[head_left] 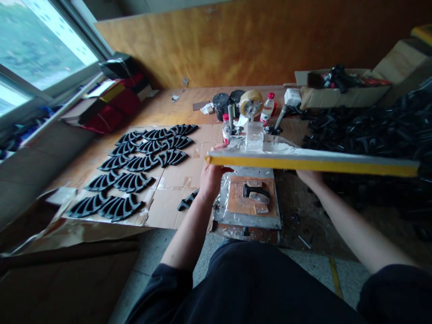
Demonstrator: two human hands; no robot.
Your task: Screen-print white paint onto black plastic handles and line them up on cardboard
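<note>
A long flat frame (313, 164) with a yellow front edge and grey top is seen almost edge-on; it looks like a printing screen. My left hand (212, 176) is closed around its left end. My right hand (309, 177) grips it from below, right of the middle, its fingers mostly hidden. Beneath the frame, a curved black plastic handle (257, 192) lies on a brown jig board (236, 202) between small blocks. The board rests on a metal base plate (246, 219). Beside my left forearm, another black part (187, 200) lies on cardboard.
Rows of black curved parts (130, 182) cover the cardboard (168, 202) at left. Behind the jig stand a tape roll (251, 104), black tubs (221, 104) and red-capped bottles (267, 109). Many black parts (367, 130) are heaped at right, near an open carton (337, 96).
</note>
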